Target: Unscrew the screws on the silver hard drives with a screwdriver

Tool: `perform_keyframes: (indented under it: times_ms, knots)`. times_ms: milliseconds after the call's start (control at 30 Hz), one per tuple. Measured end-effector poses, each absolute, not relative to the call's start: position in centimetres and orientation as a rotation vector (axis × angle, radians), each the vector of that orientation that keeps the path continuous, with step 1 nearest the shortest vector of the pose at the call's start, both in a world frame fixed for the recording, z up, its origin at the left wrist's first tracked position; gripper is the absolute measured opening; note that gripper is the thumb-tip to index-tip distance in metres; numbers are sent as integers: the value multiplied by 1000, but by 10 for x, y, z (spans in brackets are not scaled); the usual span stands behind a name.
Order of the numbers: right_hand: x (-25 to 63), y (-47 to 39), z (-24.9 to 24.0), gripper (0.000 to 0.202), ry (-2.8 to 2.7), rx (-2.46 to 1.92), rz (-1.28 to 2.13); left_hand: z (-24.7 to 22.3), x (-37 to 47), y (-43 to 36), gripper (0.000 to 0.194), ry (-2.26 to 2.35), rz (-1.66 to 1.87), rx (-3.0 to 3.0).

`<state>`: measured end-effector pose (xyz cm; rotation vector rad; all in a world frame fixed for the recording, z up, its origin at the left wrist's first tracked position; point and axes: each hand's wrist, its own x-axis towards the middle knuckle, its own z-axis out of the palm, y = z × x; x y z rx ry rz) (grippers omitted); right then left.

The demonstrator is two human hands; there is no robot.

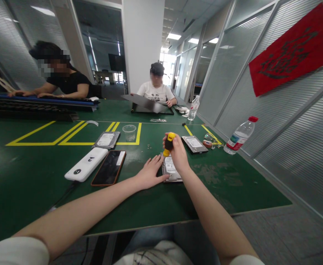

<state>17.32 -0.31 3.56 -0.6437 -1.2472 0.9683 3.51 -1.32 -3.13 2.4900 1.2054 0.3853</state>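
Observation:
My right hand point(178, 151) is wrapped round a yellow and black screwdriver point(169, 142), held upright with its tip down at the left edge of a hard drive point(170, 165). The drive lies flat on the green table, its white label partly covered by my right hand. My left hand point(149, 173) lies flat with fingers stretched, the fingertips and thumb touching the drive's left side. Several tiny screws point(148, 146) are scattered on the table just beyond my left hand. The screwdriver's tip is too small to make out clearly.
A second hard drive point(106, 140), a clear plastic cup point(129, 132), a white power bank point(86, 164) and a phone point(108, 168) stand left. Another hard drive point(195, 144), a tape roll point(207, 144) and a water bottle point(240, 136) are right. Two people sit across the table.

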Motion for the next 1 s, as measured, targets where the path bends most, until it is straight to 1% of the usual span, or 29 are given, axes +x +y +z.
perform_keyframes:
  times_ms: [67,167,333,467,567,633,733,900,1000]
  knots:
    - [171,-5,37,32,-1239,-648,921,-32,35,-13,85,1202,392,2489]
    - [170,-9,40,36,-1234,-612,937,-32,34,-13,86,1213,378,2485]
    - [173,-7,39,27,-1265,-638,970,-30,35,-14,85,1220,370,2485]
    - [174,-3,37,35,-1245,-630,1006,-30,35,-14,86,1224,361,2490]
    - [173,-5,38,31,-1252,-667,947,-31,36,-14,87,1226,360,2492]
    - [172,-8,40,33,-1233,-656,929,-31,36,-14,87,1228,358,2489]
    - [170,-11,42,36,-1233,-635,966,-31,36,-14,87,1226,360,2490]
    - [172,-9,40,32,-1255,-609,970,-29,36,-14,87,1229,350,2485]
    - [173,-5,37,36,-1241,-596,1001,-30,36,-14,86,1228,352,2485]
